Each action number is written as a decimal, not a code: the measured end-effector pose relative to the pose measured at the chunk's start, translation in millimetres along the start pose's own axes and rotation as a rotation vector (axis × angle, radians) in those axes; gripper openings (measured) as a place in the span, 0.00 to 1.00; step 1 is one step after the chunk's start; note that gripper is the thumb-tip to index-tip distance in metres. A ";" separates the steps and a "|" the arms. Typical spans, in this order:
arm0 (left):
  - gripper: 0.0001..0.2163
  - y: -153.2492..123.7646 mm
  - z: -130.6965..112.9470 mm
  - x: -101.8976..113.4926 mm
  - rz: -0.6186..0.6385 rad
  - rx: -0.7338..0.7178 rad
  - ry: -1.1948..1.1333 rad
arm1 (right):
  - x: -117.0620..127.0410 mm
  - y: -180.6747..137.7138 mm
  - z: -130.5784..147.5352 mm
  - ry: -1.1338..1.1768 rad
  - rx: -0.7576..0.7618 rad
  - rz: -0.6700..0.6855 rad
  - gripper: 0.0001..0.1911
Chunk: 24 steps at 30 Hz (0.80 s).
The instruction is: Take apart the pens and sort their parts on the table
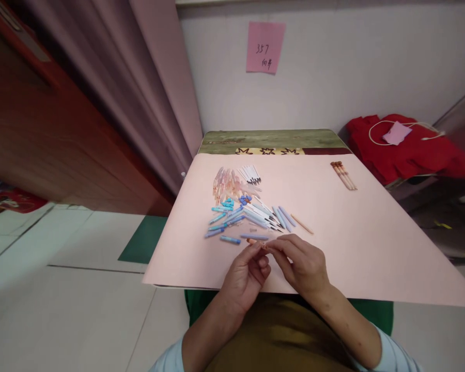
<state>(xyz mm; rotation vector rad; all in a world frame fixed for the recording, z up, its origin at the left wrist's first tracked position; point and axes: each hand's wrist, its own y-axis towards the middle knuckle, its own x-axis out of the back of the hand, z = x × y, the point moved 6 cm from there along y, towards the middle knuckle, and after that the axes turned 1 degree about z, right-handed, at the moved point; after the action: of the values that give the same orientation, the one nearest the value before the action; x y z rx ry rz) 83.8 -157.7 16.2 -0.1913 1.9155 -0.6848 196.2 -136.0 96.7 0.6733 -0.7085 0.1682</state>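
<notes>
Near the table's front edge, my left hand (pixel 246 279) pinches a small orange-brown pen part (pixel 251 241) between thumb and fingers. My right hand (pixel 304 261) meets it there, its fingertips closed at the part's right end; whether they grip the same piece or another small one is hidden. Just beyond lie blue pen barrels (pixel 225 222), a short blue barrel (pixel 230 239) and a lilac tube (pixel 254 237). White refills (pixel 261 213) with dark tips lie among them. A thin orange tube (pixel 302 223) rests to the right of several lilac and pale blue tubes (pixel 284 217).
Farther back lie clear pinkish pen parts (pixel 227 183), more white refills (pixel 250 174), and turquoise (pixel 228 203) and dark blue small pieces (pixel 245 199). Several brown pens (pixel 344 176) lie side by side at the back right of the pink-covered table (pixel 372 248). Red cloth (pixel 411 150) sits beyond.
</notes>
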 end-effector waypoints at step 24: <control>0.12 -14.6 5.7 -11.0 0.019 -0.032 0.094 | 8.0 -11.4 -10.5 0.310 -0.179 -0.033 0.05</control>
<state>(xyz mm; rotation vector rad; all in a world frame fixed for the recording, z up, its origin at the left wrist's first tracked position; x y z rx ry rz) 91.2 -167.1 31.1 -0.1630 2.0164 -0.6613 212.1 -139.0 90.2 0.4731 -0.4088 0.1722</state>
